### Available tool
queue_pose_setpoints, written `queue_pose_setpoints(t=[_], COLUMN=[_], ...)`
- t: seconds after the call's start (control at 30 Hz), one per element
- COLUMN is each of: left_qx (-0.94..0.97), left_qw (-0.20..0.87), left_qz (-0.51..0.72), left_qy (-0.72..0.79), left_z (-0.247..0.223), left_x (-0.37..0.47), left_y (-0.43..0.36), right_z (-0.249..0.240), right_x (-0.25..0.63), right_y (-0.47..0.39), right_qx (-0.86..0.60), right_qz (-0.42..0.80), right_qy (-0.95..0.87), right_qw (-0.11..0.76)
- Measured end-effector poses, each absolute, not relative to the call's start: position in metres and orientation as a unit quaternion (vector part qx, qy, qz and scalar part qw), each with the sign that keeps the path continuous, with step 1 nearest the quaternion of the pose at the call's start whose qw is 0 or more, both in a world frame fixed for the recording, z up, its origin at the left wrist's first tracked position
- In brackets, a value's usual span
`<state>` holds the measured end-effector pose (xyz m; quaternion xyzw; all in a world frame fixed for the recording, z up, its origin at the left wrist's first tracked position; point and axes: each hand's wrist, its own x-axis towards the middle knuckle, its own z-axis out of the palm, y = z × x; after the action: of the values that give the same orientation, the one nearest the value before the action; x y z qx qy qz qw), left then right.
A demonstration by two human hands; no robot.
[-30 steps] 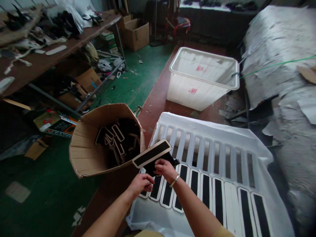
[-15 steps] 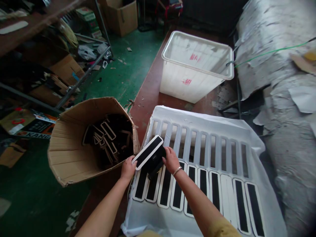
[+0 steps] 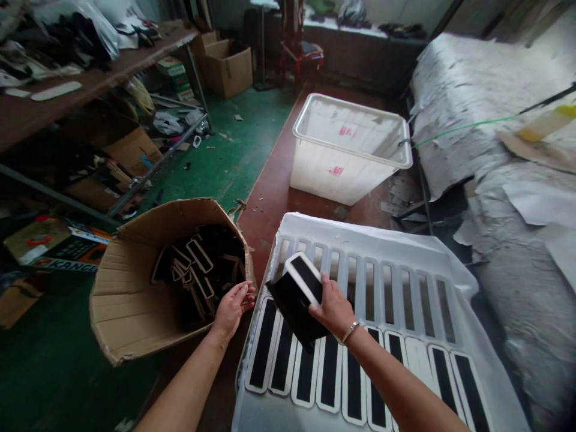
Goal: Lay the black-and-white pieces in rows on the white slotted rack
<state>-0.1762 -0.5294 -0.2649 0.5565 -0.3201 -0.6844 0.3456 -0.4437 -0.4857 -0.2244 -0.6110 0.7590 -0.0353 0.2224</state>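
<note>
Above the slotted tray, the held strip points lengthwise far-left.

Workshop or small factory: scuffed green floor with scraps, worktable heaped with loose material toward far corner, carton under its edge, big plastic bin, repeated black-and-white strips lined along slotted frame's near edge
</note>
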Motion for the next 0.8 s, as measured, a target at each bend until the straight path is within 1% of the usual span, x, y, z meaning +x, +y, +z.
queue_pose_setpoints(t=[0.07, 0.13, 0.23, 0.33, 0.47, 0.57, 0.73, 0.8], left_qx=[0.580, 0.585, 0.567, 0.534, 0.498, 0.489, 0.448, 0.437], left_qw=[0.342, 0.322, 0.289, 0.259, 0.207, 0.153, 0.067, 0.043], left_qz=[-0.662, -0.647, -0.617, -0.575, -0.510, -0.451, -0.372, -0.352], left_qy=[-0.330, -0.368, -0.462, -0.563, -0.670, -0.730, -0.810, -0.827], left_z=[-0.276, -0.286, -0.296, -0.305, -0.320, -0.334, -0.357, -0.364], left_x=[-0.177, -0.181, -0.192, -0.206, -0.220, -0.227, -0.231, -0.229], left_y=[-0.520, -0.506, -0.485, -0.479, -0.494, -0.514, -0.553, -0.568], right_z=[-0.224, -0.229, -0.241, -0.254, -0.259, -0.255, -0.249, -0.250], right_x=[-0.459, -0.471, -0.476, -0.465, -0.446, -0.439, -0.430, -0.424], right_y=[-0.497, -0.509, -0.525, -0.540, -0.559, -0.569, -0.572, -0.572], right_qx=[-0.507, -0.433, -0.384, -0.385, -0.379, -0.380, -0.409, -0.422], right_qz=[-0.055, -0.067, -0.082, -0.091, -0.093, -0.092, -0.090, -0.095], right_qy=[0.825, 0.863, 0.883, 0.873, 0.865, 0.870, 0.873, 0.864], right_qw=[0.242, 0.253, 0.258, 0.286, 0.314, 0.301, 0.250, 0.257])
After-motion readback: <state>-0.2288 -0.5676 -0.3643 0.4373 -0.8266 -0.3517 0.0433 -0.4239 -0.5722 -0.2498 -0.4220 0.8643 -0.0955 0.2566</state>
